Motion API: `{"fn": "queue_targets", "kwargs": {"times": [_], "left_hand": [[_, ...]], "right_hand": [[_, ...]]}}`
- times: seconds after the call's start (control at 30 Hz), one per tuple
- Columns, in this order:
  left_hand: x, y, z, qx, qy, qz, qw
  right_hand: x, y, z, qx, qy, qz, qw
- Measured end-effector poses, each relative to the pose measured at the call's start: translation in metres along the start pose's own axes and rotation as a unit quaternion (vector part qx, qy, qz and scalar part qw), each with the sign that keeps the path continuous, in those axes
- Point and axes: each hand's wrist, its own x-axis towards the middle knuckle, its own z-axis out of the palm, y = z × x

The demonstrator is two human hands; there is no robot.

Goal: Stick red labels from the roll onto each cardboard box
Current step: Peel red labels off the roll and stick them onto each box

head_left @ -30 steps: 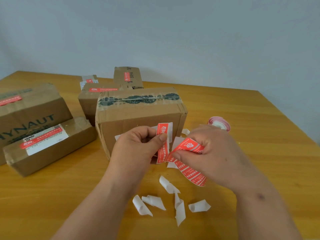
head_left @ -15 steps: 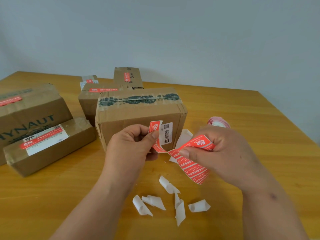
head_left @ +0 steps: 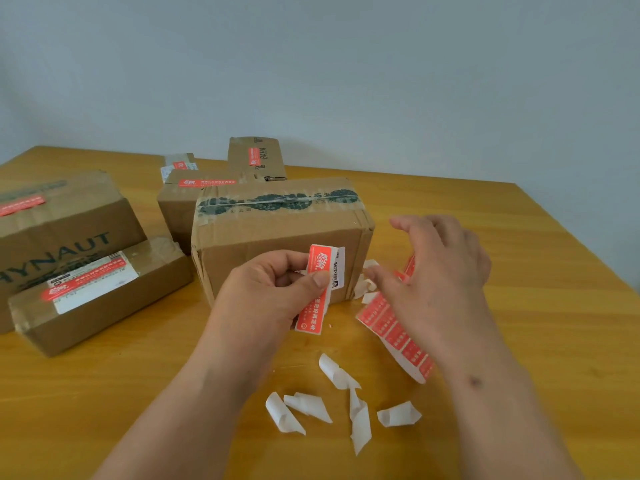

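Six cardboard boxes stand on the wooden worktop [head_left: 519, 306], all toward its far-left part: a large one printed "HYNAUT" [head_left: 59, 237] at the left edge, a long flat box [head_left: 100, 299] in front of it, the middle box [head_left: 277, 237] sealed with dark-printed tape, a box behind it [head_left: 180, 202], a small box [head_left: 178, 163] farther back that is mostly hidden, and an upright box [head_left: 256, 157] nearest the far edge. Five of them show a red label already stuck on – the middle box's top shows none. The left hand [head_left: 273, 289] pinches one separated red label [head_left: 317, 289] between thumb and forefinger, held upright just in front of the middle box's near face; it is a narrow red strip with white lettering and a white edge. The right hand [head_left: 440, 271] hovers with fingers spread and relaxed, holding nothing, above a strip of red labels [head_left: 391, 327] – several still on white backing – lying on the worktop to the right of the middle box. Five curled white backing scraps [head_left: 346, 403] lie near the near edge, and a few more scraps [head_left: 367, 282] rest beside the box's right corner.
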Motion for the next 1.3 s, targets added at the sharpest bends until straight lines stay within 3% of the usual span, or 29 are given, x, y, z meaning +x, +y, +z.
{"fn": "queue_targets", "kwargs": {"times": [0.1,0.23,0.5,0.67,0.77,0.83,0.93,1.03,1.17,1.3], "left_hand": [[-0.001,0.0,0.0,0.03,-0.008,0.012,0.999],[-0.005,0.004,-0.001,0.055,-0.033,0.034,0.997],[-0.011,0.016,-0.004,0.085,-0.079,0.053,0.992],[-0.012,0.019,-0.005,0.132,-0.024,0.069,0.989],[-0.011,0.017,-0.001,0.224,0.062,0.128,0.964],[-0.013,0.016,0.002,0.301,0.108,0.213,0.923],[-0.016,0.016,0.005,0.318,0.095,0.304,0.893],[-0.018,0.017,0.005,0.282,0.069,0.307,0.906],[-0.022,0.023,0.005,0.212,0.028,0.248,0.945],[-0.024,0.026,0.004,0.19,0.013,0.218,0.957]], "right_hand": [[-0.003,0.0,0.003,0.105,0.022,-0.026,0.994],[-0.008,-0.01,-0.005,0.261,-0.081,-0.011,0.962],[-0.013,-0.014,-0.012,0.35,-0.156,-0.009,0.924],[-0.013,-0.014,-0.018,0.385,-0.174,-0.003,0.906],[-0.014,-0.014,-0.016,0.379,-0.171,0.0,0.909],[-0.014,-0.015,-0.015,0.368,-0.17,-0.001,0.914],[-0.014,-0.017,-0.017,0.365,-0.163,-0.006,0.917],[-0.015,-0.018,-0.017,0.371,-0.149,-0.018,0.916],[-0.016,-0.015,-0.016,0.373,-0.138,-0.034,0.917],[-0.018,-0.016,-0.015,0.367,-0.132,-0.055,0.919]]}}
